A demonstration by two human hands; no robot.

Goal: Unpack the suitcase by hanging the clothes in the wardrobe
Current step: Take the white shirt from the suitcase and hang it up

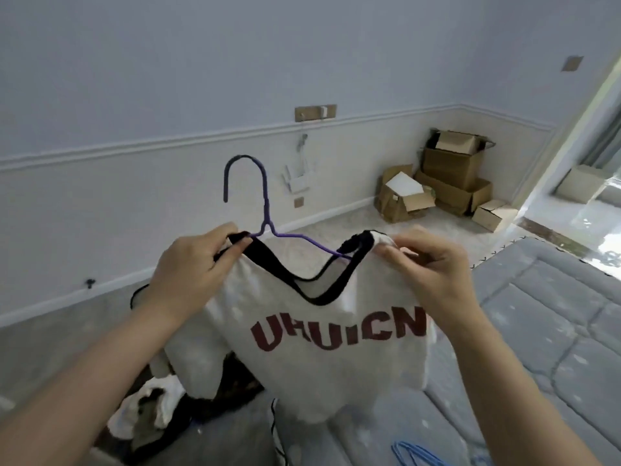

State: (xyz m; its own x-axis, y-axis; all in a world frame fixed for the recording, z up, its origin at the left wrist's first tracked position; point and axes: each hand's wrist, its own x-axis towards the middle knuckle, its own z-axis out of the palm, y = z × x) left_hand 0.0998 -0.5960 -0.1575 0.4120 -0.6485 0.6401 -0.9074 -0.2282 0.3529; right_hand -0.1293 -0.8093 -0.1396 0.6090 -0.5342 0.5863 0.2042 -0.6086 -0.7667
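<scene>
A white T-shirt with a black collar and dark red letters hangs in front of me on a purple wire hanger. The hanger's hook points up and its arms run into the neck opening. My left hand pinches the shirt's left shoulder at the collar. My right hand pinches the right shoulder seam, where the hanger's end goes under the cloth. Below the shirt lies a heap of other clothes, white and dark. No wardrobe is in view.
A grey quilted mattress lies on the floor at the right, with blue hangers at its near edge. Cardboard boxes are stacked in the far corner. A doorway opens at the right.
</scene>
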